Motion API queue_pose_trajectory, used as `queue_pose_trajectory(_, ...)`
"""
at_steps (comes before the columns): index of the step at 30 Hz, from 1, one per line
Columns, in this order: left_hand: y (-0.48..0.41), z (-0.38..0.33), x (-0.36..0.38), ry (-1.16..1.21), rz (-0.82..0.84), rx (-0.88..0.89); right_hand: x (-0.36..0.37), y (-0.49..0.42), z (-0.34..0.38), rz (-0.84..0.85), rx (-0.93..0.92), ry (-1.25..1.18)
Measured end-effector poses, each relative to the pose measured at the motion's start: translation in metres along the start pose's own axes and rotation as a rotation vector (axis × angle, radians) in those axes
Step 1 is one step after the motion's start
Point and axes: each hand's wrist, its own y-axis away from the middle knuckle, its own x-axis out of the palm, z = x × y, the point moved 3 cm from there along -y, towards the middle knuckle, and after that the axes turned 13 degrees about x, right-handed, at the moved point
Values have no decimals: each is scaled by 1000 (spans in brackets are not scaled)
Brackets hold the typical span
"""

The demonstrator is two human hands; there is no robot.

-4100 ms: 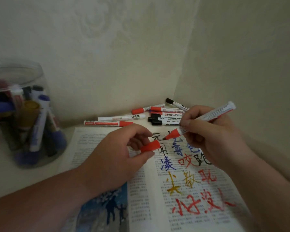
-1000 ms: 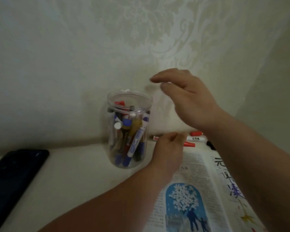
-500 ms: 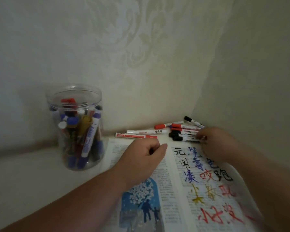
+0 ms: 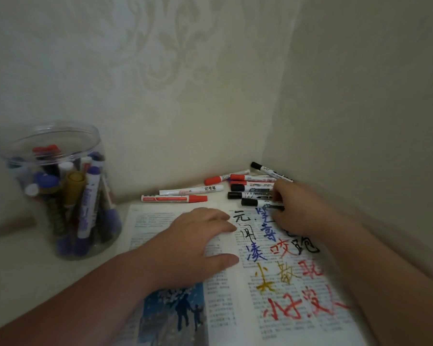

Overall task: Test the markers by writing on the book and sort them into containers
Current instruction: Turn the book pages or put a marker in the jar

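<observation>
**Current state.** The open book [image 4: 160, 221] lies on the surface [image 4: 23, 270], its right page covered with test strokes in black, blue, red and yellow. The left hand [image 4: 198, 248] rests flat on the left page beside the gutter, fingers extended and pressing the paper down. The right hand [image 4: 303, 211] is at the top edge of the right page, fingers curled over the tail end of the nearest black-capped marker [image 4: 255, 203]. Motion blur hides whether the pinch has closed; this cannot be told.

**Location of task items.** The untested markers [image 4: 250, 188] lie in a loose group in the corner behind the book, some touching. A red-capped marker [image 4: 174, 198] lies apart, just beyond the left page. The clear plastic jar [image 4: 48, 126] stands well to the left and already holds many markers upright.

**Probable step.** Picking up the black-capped marker for testing.

**Hazards.**
- Neighbouring markers lie close alongside. A sweeping lift may drag or roll them.
- A grip at the tail only gives poor control, and the marker may pivot and drop onto the page.
- Ink on the page may be wet. The right forearm lies over the strokes and may smear them.
- If the left hand lifts, the pages may spring up.
</observation>
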Motion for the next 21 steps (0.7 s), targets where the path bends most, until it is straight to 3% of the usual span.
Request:
queue_pose_trajectory(6, 2, -1, 3, -50, 207, -74, -12, -3, -10, 55, 4, -133)
queue_pose_trajectory(11, 4, -5, 6, -117, 331, -51, -9, -7, -23, 97, -22, 104)
queue_pose_trajectory(17, 7, -5, 9, -142, 364, -58, -9, 0, -25, 160, 12, 263)
queue_pose_trajectory(21, 6, -6, 7, -148, 365, -61, -5, 5, -22, 199, 51, 246)
